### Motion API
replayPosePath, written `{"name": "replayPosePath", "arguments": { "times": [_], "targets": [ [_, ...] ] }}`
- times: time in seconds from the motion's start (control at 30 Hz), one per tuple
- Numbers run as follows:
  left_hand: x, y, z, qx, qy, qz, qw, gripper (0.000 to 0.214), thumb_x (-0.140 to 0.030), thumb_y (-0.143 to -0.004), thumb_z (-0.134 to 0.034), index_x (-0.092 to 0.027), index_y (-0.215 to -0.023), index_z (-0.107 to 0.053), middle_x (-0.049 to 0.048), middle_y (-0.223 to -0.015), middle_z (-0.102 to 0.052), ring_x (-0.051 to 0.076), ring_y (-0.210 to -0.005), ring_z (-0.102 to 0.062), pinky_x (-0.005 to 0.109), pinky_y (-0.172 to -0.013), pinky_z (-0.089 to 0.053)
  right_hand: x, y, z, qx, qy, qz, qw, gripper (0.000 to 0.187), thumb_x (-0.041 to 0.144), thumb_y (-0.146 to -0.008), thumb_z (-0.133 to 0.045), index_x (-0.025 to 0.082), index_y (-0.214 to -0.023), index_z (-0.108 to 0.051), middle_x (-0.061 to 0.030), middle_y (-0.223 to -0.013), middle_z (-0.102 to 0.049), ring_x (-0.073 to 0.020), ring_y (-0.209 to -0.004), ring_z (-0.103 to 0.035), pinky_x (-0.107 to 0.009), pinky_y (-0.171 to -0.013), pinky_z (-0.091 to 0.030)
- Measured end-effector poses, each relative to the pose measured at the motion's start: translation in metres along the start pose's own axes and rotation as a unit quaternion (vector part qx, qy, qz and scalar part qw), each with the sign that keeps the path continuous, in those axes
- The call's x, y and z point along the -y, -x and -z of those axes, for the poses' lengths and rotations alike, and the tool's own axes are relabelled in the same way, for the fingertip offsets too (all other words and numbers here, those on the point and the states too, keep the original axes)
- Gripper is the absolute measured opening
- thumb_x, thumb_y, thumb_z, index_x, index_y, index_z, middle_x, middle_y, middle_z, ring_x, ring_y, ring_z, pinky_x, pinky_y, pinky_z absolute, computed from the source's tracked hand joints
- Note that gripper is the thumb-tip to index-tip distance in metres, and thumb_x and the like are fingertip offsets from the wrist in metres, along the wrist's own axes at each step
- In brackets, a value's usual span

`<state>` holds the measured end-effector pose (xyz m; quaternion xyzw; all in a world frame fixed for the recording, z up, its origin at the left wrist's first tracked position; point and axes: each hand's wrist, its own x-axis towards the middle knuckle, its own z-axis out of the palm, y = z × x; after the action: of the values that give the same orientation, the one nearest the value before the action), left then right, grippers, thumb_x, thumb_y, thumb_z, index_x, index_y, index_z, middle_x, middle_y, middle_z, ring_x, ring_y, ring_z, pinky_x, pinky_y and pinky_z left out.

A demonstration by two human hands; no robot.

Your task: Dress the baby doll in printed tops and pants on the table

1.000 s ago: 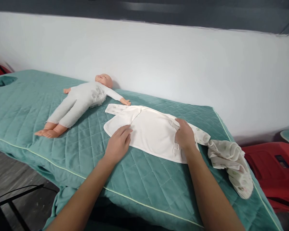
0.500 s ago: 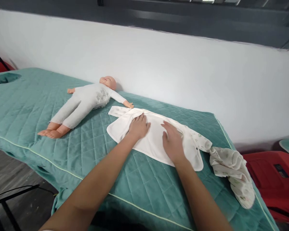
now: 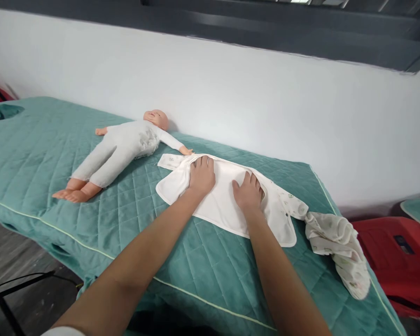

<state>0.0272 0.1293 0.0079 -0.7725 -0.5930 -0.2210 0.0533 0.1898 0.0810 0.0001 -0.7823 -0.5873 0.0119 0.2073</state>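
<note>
Palm sides hidden against white garment [image 3: 224, 207], spread on bed [image 3: 196, 275] beside doll [image 3: 122, 144]. Left hand [image 3: 202, 176] and right hand [image 3: 248, 192] open, pressed flat; slid farther toward wall [image 3: 231, 93] than half a second ago.

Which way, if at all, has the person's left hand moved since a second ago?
Yes. The left hand has moved away from the person, from the near edge of the white fabric baby garment towards the plastic baby doll's outstretched hand.
</note>
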Motion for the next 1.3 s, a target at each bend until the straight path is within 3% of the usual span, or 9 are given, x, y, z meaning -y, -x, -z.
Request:
{"name": "replayPosePath", "arguments": {
  "times": [0.2, 0.4, 0.57, 0.73, 0.9, 1.07, 1.2, 1.3],
  "targets": [
    [0.002, 0.001, -0.007, 0.024, -0.002, -0.007, 1.0, 0.05, -0.023, -0.098, -0.037, -0.01, -0.146, -0.043, 0.0205, -0.146, -0.051, 0.036, -0.136, -0.043, 0.056, -0.107, -0.037, 0.0, 0.001, -0.001, 0.004, 0.024, -0.015, 1.0, 0.071, 0.043, -0.097, -0.041, 0.007, -0.158, -0.028, -0.0249, -0.162, -0.032, -0.0398, -0.144, -0.039, -0.052, -0.114, -0.034],
    [0.005, -0.003, -0.011, 0.119, 0.024, 0.02, 0.992, 0.055, -0.039, -0.103, -0.027, -0.015, -0.15, -0.042, 0.0159, -0.156, -0.047, 0.035, -0.142, -0.042, 0.055, -0.114, -0.033, 0.002, -0.003, -0.005, 0.074, 0.087, -0.032, 0.993, 0.073, 0.048, -0.103, -0.023, 0.002, -0.159, -0.023, -0.0263, -0.162, -0.032, -0.036, -0.148, -0.036, -0.047, -0.119, -0.03],
    [-0.001, 0.007, -0.008, 0.139, 0.022, 0.01, 0.99, 0.063, -0.04, -0.104, -0.023, -0.005, -0.154, -0.037, 0.019, -0.16, -0.04, 0.036, -0.147, -0.036, 0.056, -0.121, -0.025, 0.007, 0.007, -0.003, 0.083, 0.119, 0.001, 0.989, 0.073, 0.051, -0.104, -0.019, 0.003, -0.159, -0.027, -0.0236, -0.166, -0.025, -0.0347, -0.153, -0.026, -0.048, -0.122, -0.023],
    [-0.008, 0.041, 0.0, 0.14, 0.02, -0.053, 0.989, 0.07, -0.043, -0.104, -0.022, 0.004, -0.155, -0.033, 0.0219, -0.165, -0.027, 0.033, -0.155, -0.022, 0.05, -0.127, -0.017, 0.01, 0.034, -0.001, 0.082, 0.155, 0.075, 0.982, 0.073, 0.05, -0.105, -0.019, 0.002, -0.159, -0.028, -0.0242, -0.167, -0.021, -0.0325, -0.157, -0.016, -0.048, -0.125, -0.013],
    [0.0, 0.082, 0.018, 0.127, 0.04, -0.096, 0.986, 0.059, -0.035, -0.104, -0.026, -0.007, -0.154, -0.041, 0.015, -0.165, -0.032, 0.031, -0.155, -0.026, 0.052, -0.126, -0.022, 0.002, 0.073, 0.014, 0.112, 0.144, 0.115, 0.977, 0.071, 0.051, -0.105, -0.022, 0.005, -0.159, -0.029, -0.0203, -0.167, -0.021, -0.0296, -0.157, -0.017, -0.046, -0.124, -0.022],
    [0.017, 0.136, 0.043, 0.087, 0.059, -0.144, 0.984, 0.054, -0.03, -0.104, -0.029, -0.008, -0.151, -0.045, 0.0142, -0.162, -0.039, 0.028, -0.153, -0.032, 0.049, -0.125, -0.027, -0.012, 0.117, 0.028, 0.063, 0.136, 0.132, 0.98, 0.069, 0.05, -0.106, -0.024, 0.005, -0.156, -0.037, -0.0206, -0.165, -0.029, -0.031, -0.155, -0.025, -0.05, -0.123, -0.029],
    [0.04, 0.18, 0.065, 0.05, 0.096, -0.178, 0.978, 0.051, -0.032, -0.105, -0.035, -0.013, -0.15, -0.046, 0.0109, -0.159, -0.045, 0.024, -0.15, -0.037, 0.045, -0.125, -0.032, -0.015, 0.162, 0.023, 0.001, 0.097, 0.162, 0.982, 0.069, 0.052, -0.105, -0.029, 0.005, -0.154, -0.04, -0.0226, -0.162, -0.034, -0.0352, -0.153, -0.029, -0.056, -0.121, -0.031],
    [0.082, 0.199, 0.088, 0.006, 0.119, -0.216, 0.969, 0.056, -0.028, -0.101, -0.046, -0.018, -0.156, -0.036, 0.0093, -0.164, -0.036, 0.021, -0.153, -0.032, 0.04, -0.123, -0.037, -0.005, 0.196, 0.023, -0.027, 0.022, 0.194, 0.98, 0.064, 0.048, -0.103, -0.039, 0.017, -0.159, -0.032, -0.0164, -0.165, -0.031, -0.0354, -0.153, -0.028, -0.061, -0.118, -0.035]
  ]
}}
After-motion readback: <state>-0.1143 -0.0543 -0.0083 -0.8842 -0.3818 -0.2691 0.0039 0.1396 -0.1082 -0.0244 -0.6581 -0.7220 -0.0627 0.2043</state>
